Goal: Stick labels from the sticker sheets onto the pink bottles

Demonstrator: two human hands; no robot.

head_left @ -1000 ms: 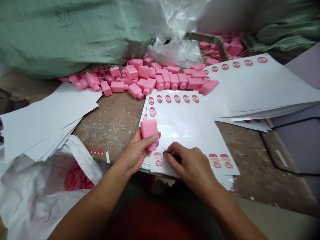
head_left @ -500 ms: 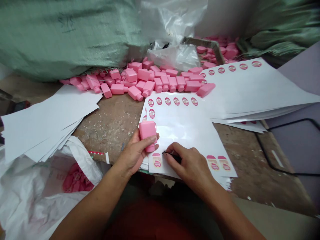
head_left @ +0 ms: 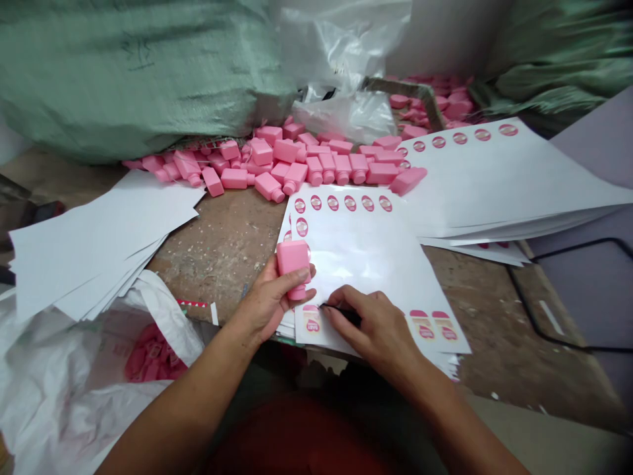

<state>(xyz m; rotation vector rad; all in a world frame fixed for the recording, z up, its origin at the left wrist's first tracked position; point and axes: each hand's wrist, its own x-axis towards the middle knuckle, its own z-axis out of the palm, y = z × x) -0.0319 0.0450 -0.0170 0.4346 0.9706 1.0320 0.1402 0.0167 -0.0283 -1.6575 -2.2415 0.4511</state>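
Observation:
A pink bottle (head_left: 293, 262), neck toward me, is gripped in my left hand (head_left: 270, 293) over the left edge of a white label sheet (head_left: 366, 254). My right hand (head_left: 373, 323) is closed around a thin dark tool (head_left: 349, 315), whose tip is at the upper right of a pink-and-cream label (head_left: 311, 322) near the sheet's front left corner. What the tool is cannot be made out. Two similar labels (head_left: 435, 324) lie right of my right hand. Small oval labels (head_left: 349, 202) line the sheet's far edge.
Many pink bottles (head_left: 287, 150) are heaped behind the sheet. White sheets (head_left: 99, 231) lie on the left, and a label-sheet stack (head_left: 504, 178) on the right. A white sack (head_left: 54, 396) with pink items hangs at the front left. Green sacks (head_left: 133, 72) stand behind.
The tip of the dark tool in my right hand has moved slightly left, closer to the front left label. My left hand still holds the bottle. The view has shifted slightly.

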